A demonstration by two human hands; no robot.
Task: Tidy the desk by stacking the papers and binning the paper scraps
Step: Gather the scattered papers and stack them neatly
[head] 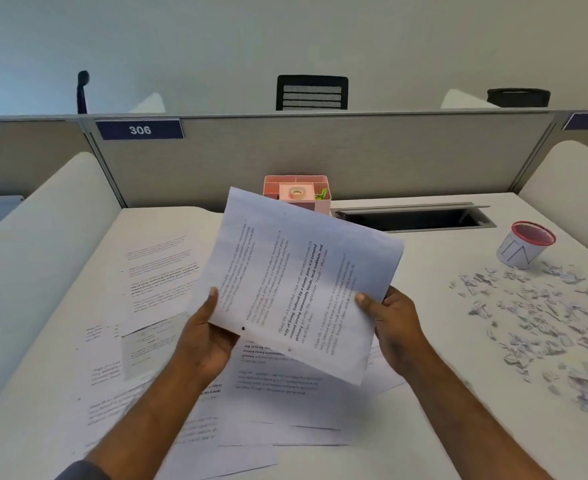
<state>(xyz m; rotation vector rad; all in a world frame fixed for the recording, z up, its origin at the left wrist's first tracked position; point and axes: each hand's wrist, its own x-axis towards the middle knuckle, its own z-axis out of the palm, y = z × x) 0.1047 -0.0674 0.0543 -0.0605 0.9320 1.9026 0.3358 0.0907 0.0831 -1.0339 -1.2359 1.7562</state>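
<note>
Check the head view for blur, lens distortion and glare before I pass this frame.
Head view: wide-angle bending bows the partition; the paper scraps at right are smeared; print on the held sheets is only partly legible; lighting is soft and even, with no glare and faint shadows under both hands.

Open-plan office, numbered cubicle partitions (320, 157), desk (458, 358), office chairs (312, 93)

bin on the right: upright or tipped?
Upright. The small bin stands on its base, red rim facing up, with paper scraps strewn on the desk beside it.
</note>
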